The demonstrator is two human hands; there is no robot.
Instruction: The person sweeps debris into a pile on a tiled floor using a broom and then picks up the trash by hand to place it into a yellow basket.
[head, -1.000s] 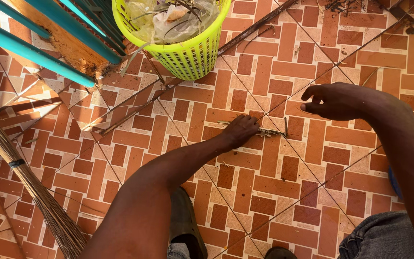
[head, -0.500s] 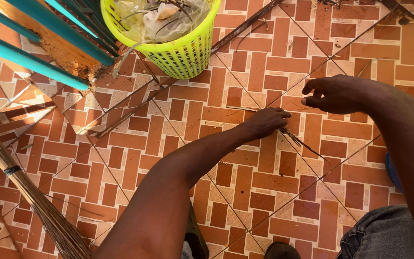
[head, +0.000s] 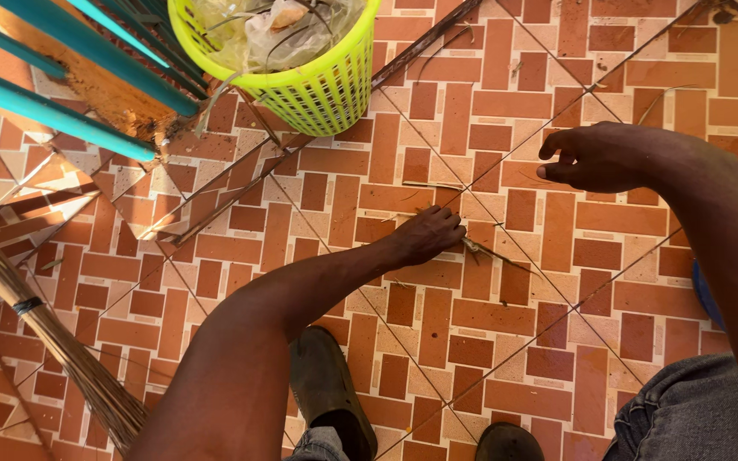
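The left hand [head: 427, 235] pinches thin brown twigs [head: 490, 251] on the orange tiled floor [head: 471, 341]; best to grip them all tight. The right hand [head: 595, 158] hangs half-curled, holding nothing.

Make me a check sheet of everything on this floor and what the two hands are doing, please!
Surface: floor of orange and brown tiles in a brick pattern, dusty, with dark diagonal grout lines.
Job's things: thin twigs lying on the tiles by the left hand's fingertips.
Clutter: a few loose straws beyond the twigs.
Hands: left hand pressed down on the tiles at the twigs; right hand hovering above the floor, fingers curled, holding nothing that can be seen.
Cables: nothing seen.
Surroundings: yellow-green basket holding plastic scraps; straw broom at left; teal bars over a wooden plank; two dark shoes at the bottom edge.
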